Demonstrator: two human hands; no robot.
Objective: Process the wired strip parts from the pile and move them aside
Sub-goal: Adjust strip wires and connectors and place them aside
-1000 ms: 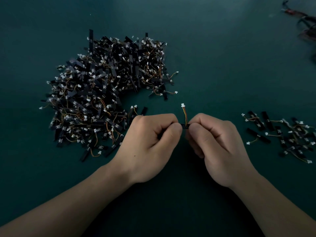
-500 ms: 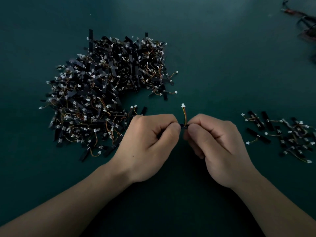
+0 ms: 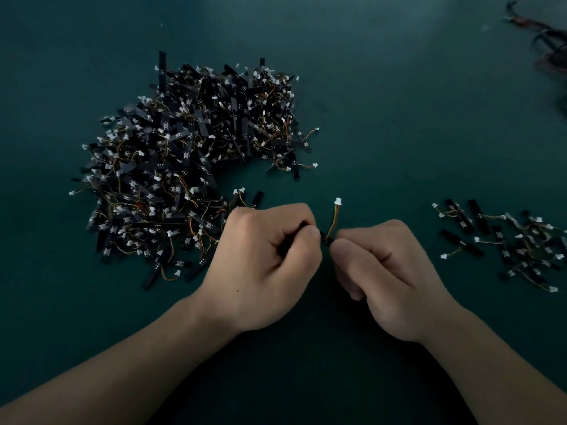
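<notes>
Both the left hand and right hand pinch one black strip, orange-wired, white-plugged.

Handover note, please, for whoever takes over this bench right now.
Left hand and right hand both pinch one strip part between them, its white connector pointing up.
Big pile lies at left, beyond the left hand; small group of parts lies apart at right.
Done: only that small group.
Left: finish this part, set it with the group, then work through the pile.
</notes>
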